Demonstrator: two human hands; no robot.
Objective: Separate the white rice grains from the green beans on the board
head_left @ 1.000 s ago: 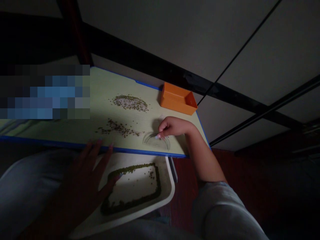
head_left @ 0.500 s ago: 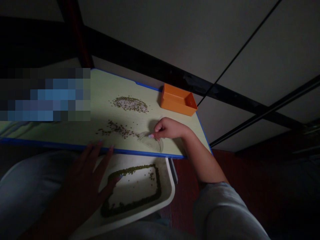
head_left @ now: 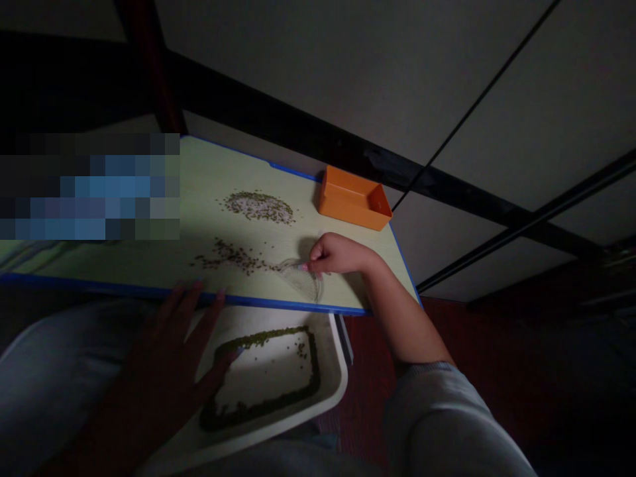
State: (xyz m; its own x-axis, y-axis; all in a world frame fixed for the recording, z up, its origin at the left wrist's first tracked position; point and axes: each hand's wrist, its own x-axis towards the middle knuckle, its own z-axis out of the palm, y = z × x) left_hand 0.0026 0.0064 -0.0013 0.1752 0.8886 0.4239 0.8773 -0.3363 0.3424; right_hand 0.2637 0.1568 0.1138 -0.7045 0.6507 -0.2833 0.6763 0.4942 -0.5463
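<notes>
Thumb and fingers of my right hand (head_left: 338, 254) pinch a see-through, fan-shaped piece (head_left: 301, 278), perhaps a small scoop, close to the tabletop. Its far left end is beside a loose scatter of small dark beans or seeds (head_left: 231, 257). My left hand (head_left: 186, 344) is in shadow with fingers spread, holding nothing visible. Its fingertips are near the table's blue front edge, and its thumb hangs over a white tray (head_left: 339, 371). Inside the tray, small green beans (head_left: 283, 399) lie mostly along the edges of the bottom.
A second pile of small beans mixed with pale bits (head_left: 259, 207) lies farther back on the pale table (head_left: 209, 165). An orange open box (head_left: 348, 209) stands at the back right corner. Panels rise behind the table. A blurred-out patch hides the left side.
My right hand has shifted very slightly right, and the clear piece has turned a little with it. My left hand, the box and the piles look unchanged.
</notes>
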